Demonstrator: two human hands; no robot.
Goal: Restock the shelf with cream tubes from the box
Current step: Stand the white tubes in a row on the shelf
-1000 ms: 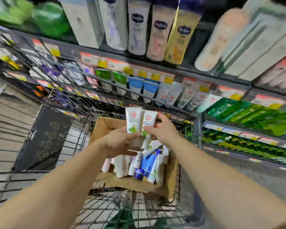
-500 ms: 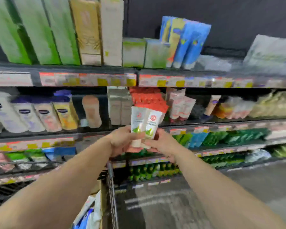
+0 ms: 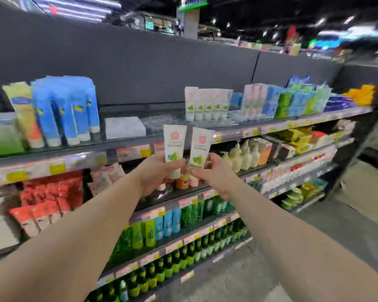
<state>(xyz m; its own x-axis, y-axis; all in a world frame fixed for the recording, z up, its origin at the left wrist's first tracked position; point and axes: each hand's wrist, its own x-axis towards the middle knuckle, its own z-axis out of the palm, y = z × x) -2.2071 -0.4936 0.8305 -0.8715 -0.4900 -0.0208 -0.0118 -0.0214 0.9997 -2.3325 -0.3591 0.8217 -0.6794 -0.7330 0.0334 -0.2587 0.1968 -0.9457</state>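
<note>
I hold two white cream tubes upright, each with a red round logo and green leaves. My left hand (image 3: 156, 171) grips the left tube (image 3: 174, 142) near its cap. My right hand (image 3: 214, 173) pinches the right tube (image 3: 201, 147) low down. Both tubes are raised in front of the top shelf's edge (image 3: 227, 131). A row of matching white tubes (image 3: 207, 103) stands on that top shelf, up and to the right of my hands. The box is out of view.
Blue tubes (image 3: 63, 110) and a yellow tube (image 3: 23, 114) stand at the top shelf's left. A flat white box (image 3: 124, 127) and bare shelf lie between them and the matching row. Lower shelves hold red packs (image 3: 50, 199), pump bottles (image 3: 240, 155) and green bottles (image 3: 144, 234). The aisle floor (image 3: 314, 236) is at right.
My view swung up and right from the cart and box to the top shelf. Both hands rose with the two tubes, which now stand slightly apart.
</note>
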